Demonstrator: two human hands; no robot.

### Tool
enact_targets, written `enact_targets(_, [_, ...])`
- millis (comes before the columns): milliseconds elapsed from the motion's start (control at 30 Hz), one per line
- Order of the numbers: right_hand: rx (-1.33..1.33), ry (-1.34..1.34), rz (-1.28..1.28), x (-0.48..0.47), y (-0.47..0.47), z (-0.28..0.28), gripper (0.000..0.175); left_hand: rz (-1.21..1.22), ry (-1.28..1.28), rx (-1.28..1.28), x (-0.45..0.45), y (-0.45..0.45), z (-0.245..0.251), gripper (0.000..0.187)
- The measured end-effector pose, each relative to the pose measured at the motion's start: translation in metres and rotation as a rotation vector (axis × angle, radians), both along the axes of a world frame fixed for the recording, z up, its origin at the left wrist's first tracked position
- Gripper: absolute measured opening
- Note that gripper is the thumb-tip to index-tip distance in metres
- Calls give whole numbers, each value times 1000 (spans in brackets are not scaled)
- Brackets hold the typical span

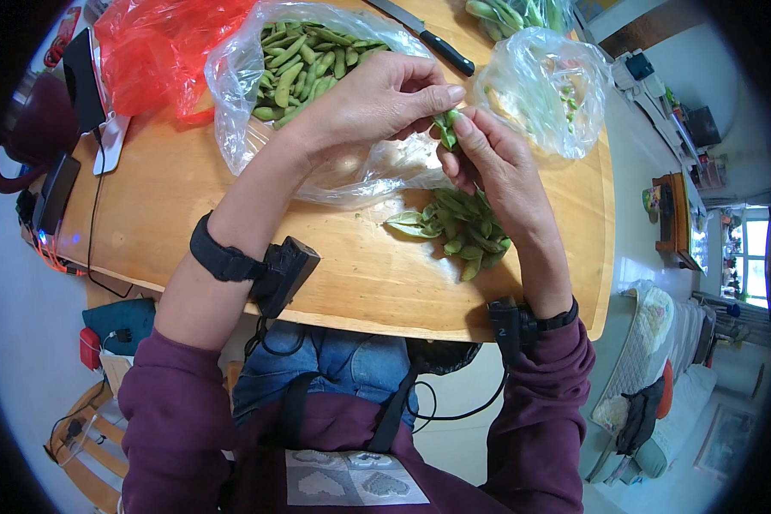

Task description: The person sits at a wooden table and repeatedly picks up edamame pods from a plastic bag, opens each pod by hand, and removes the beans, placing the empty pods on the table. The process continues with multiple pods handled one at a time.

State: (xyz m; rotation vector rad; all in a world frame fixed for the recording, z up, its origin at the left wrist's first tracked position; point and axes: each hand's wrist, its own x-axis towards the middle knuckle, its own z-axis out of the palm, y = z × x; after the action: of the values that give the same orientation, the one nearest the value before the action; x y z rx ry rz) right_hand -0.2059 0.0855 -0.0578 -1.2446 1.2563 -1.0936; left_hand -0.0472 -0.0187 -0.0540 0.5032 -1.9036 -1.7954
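Observation:
Between my two hands is a green soybean pod (448, 130), pinched by the thumb and fingers of each. My left hand (395, 96) reaches in over the edge of a clear plastic bag (238, 83) full of whole soybean pods (302, 64). My right hand (491, 148) grips the pod's near side; its fingers hide part of it. On the table just below that hand lies a heap of pods (466, 231), with a pale opened shell at its left. Beyond my right hand, another clear plastic bag (527, 70) has several loose green beans (570, 106) inside.
A black-handled knife (446, 51) lies at the far side of the wooden table (360, 257). A red plastic bag (160, 58) is at the back left, near a phone (83, 83) on a stand with a cable. Bagged green vegetables (507, 16) stand at the back right.

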Motion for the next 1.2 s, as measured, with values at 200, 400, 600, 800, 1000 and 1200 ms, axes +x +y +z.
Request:
enact_targets(200, [44, -124, -4, 3, -1, 1, 35, 80, 74, -168, -6, 0, -10, 24])
enact_targets(400, [123, -244, -48, 2, 0, -2, 32, 181, 40, -350, -10, 4, -10, 22])
enact_targets(600, [186, -272, -119, 3, -1, 4, 24, 284, 53, -394, -15, 8, -8, 24])
enact_targets(800, [51, -308, -118, 9, 1, 7, 19, 178, 240, -46, -18, 12, -11, 23])
enact_targets(1000, [64, -154, -152, 6, 2, 6, 22, 222, 168, -40, -21, 13, -14, 22])
enact_targets(1200, [90, -199, -179, 9, 1, 8, 21, 293, 173, -57, -20, 16, -13, 23])
